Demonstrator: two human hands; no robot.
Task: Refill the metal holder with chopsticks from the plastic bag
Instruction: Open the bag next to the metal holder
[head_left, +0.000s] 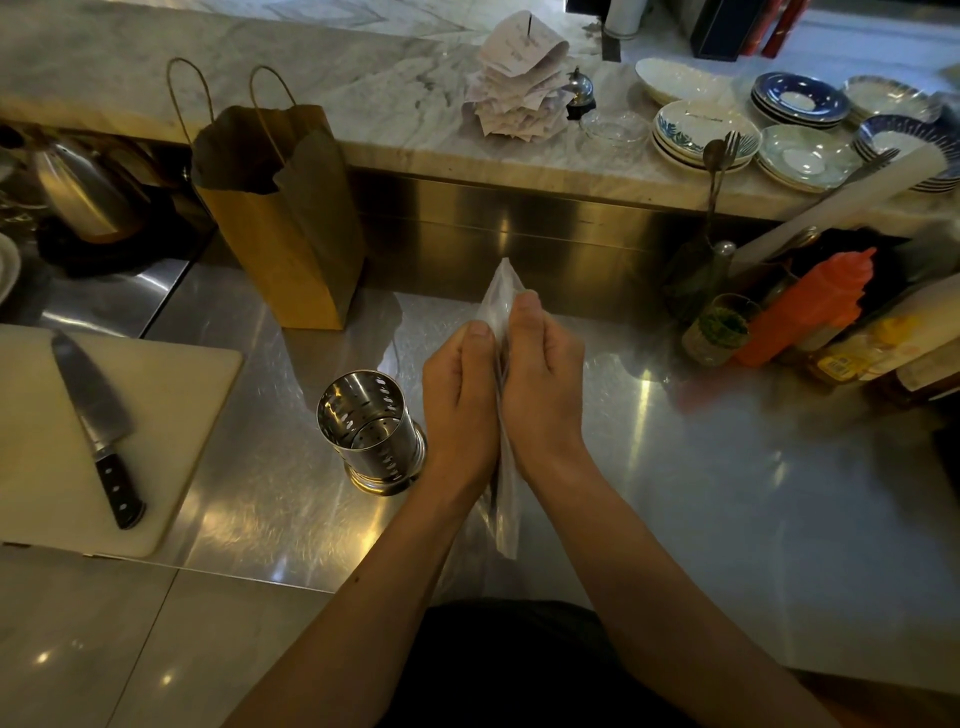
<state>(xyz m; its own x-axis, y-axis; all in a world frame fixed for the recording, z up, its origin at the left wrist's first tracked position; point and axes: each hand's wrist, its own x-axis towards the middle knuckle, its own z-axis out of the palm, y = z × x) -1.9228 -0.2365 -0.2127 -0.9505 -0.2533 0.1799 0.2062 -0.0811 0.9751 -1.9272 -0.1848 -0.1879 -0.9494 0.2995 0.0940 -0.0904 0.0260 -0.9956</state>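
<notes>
A perforated metal holder (371, 428) stands upright on the steel counter (701, 493), nothing visible inside it. Just to its right, my left hand (460, 395) and my right hand (543, 387) grip a clear plastic bag (500, 299) between them, thumbs pinching near its upper part. The bag is held roughly upright above the counter; its top sticks up past my thumbs and its lower end hangs below my wrists. Dark chopsticks show faintly inside the bag between my wrists.
A brown paper bag (280, 218) stands behind the holder. A cutting board (176, 415) with a knife (96, 431) lies at left. Sauce bottles (810, 306) and jars crowd the right. Plates (701, 132) and receipts (519, 78) sit on the raised marble ledge.
</notes>
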